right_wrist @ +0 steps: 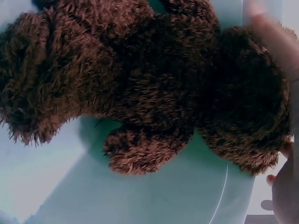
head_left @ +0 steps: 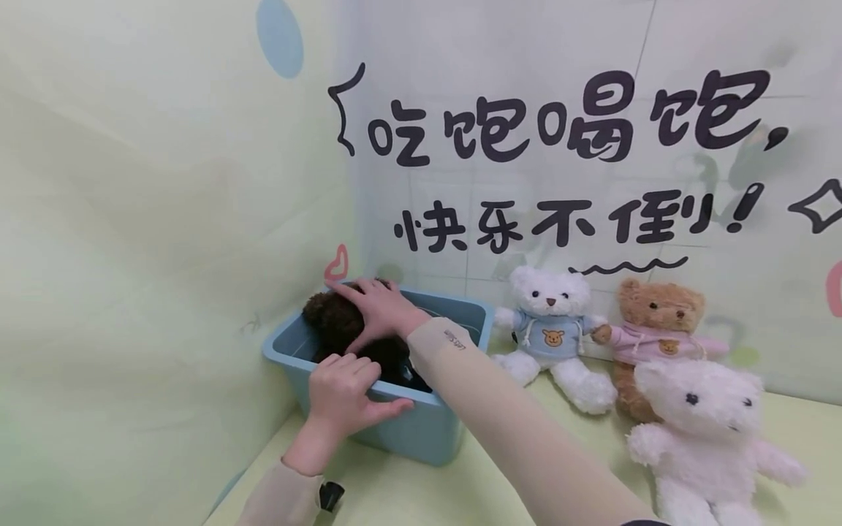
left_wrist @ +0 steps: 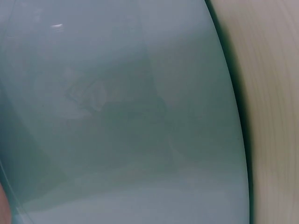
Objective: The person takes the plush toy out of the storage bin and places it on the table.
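Note:
A dark brown plush bear lies inside a light blue plastic bin. My right hand rests over the bear's head, its fingers spread and mostly straight. In the right wrist view, the bear's shaggy body lies along the bin, with the head beside my hand at the right edge. My left hand grips the bin's near rim, fingers curled over it and thumb stretched along the outside. Only the bin's smooth wall fills most of the left wrist view.
Right of the bin sit a white bear in a blue hoodie and a tan bear in pink. A pale pink bear sits nearer me. Printed cloth walls stand close at left and behind. The tabletop is pale yellow-green.

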{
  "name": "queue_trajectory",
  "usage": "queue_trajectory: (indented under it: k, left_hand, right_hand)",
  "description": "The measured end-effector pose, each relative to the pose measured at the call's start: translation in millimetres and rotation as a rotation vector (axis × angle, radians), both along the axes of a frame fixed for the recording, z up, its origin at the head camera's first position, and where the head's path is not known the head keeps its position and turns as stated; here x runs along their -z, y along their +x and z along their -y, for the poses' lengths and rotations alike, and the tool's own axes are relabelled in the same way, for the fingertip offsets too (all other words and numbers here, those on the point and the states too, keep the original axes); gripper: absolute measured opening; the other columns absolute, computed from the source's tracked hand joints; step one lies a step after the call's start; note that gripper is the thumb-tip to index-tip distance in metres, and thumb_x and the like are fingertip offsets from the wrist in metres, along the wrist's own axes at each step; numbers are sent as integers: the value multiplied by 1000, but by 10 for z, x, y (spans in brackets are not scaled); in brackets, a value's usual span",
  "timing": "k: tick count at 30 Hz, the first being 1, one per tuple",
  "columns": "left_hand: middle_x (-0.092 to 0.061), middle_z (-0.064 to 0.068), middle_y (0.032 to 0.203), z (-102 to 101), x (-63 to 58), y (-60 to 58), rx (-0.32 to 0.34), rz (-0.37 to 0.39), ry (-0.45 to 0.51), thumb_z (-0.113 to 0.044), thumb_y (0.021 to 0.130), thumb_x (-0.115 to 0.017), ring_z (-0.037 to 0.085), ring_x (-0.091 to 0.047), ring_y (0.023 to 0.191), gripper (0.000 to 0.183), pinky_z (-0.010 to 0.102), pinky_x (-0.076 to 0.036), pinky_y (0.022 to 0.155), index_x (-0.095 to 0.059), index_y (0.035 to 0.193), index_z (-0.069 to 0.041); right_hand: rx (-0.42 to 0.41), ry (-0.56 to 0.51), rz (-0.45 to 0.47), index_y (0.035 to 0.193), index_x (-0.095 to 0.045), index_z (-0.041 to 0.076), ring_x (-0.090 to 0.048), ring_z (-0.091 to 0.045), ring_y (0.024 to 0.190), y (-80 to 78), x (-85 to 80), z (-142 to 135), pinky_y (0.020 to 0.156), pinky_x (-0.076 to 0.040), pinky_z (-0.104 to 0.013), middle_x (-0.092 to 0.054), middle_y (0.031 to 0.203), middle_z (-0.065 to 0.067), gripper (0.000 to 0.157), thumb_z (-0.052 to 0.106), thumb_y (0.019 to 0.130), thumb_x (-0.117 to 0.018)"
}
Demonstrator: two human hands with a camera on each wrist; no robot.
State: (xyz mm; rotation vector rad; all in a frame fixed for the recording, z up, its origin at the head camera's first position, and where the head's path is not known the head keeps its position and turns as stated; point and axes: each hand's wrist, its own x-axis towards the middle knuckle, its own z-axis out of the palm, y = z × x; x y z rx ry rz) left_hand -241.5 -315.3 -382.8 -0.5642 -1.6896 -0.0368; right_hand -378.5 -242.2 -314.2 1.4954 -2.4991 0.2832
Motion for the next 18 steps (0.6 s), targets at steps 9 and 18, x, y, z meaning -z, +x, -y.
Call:
queue_trajectory:
  k: [9,18]
  left_hand:
    - [-27,-5,47,-2,22,28,-4,25,6,-82,81,-40,14,-28,39,71,25,-20,43,-29,50,-18]
    - [-28,-5,47,7,-1,29,11,22,15,-81,79,-43,14,-31,39,71,28,-25,43,-29,50,-18]
  right_hand:
    - [89,-129,150,146,-42,32,-39,-16,107,44,-21,-11,89,-39,-39,-44,120,-1,92,70,68,-71]
    - [-36,-17,284,138,-47,28,-45,-18,117,59,-59,1,98,-41,-38,-47,135,-4,77,52,72,-80]
